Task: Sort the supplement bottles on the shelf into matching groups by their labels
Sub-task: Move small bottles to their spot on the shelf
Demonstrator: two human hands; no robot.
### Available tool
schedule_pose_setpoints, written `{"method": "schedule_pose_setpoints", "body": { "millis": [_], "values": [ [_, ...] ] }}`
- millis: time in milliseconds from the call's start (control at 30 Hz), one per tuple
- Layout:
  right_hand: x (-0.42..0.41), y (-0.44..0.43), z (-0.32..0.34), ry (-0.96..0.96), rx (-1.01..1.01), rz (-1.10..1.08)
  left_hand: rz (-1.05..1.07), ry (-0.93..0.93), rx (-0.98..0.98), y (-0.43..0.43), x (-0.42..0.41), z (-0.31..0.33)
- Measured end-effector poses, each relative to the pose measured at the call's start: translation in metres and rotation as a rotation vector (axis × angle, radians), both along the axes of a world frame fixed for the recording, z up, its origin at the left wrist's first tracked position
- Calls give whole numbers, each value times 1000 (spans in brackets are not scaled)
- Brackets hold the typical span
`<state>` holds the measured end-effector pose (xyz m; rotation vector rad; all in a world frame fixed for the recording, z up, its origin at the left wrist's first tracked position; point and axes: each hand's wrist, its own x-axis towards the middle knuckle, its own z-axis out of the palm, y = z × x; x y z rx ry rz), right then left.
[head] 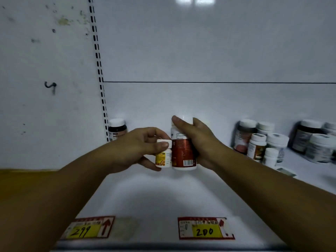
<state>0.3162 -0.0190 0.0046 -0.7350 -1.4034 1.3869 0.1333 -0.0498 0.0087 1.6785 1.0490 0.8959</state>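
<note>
My left hand [140, 148] grips a small white bottle with a yellow and orange label [162, 159], thumb across its white cap. My right hand [201, 140] holds a taller bottle with a dark red label and a barcode [182, 153], fingers wrapped over its top. The two bottles are side by side, touching, above the middle of the white shelf [163, 193]. A dark bottle with a white cap [117, 129] stands alone at the back left corner. Several white-capped bottles [261, 142] are clustered at the back right, with more dark and white ones [316, 140] further right.
Two red and yellow price tags, one reading 299 [87, 229] and one reading 200 [205, 229], are stuck on the shelf's front edge. A slotted upright rail [99, 70] runs up the back wall. A small paper slip [286, 171] lies on the shelf at the right.
</note>
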Motion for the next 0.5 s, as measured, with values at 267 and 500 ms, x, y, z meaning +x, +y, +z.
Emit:
{"method": "schedule_pose_setpoints", "body": {
  "millis": [267,500],
  "values": [
    [36,-18,-2,10,-142,187,-12,-35,0,-16,25,-2],
    [49,-25,-3,-106,121,153,55,-6,48,-24,29,5]
  ]
}}
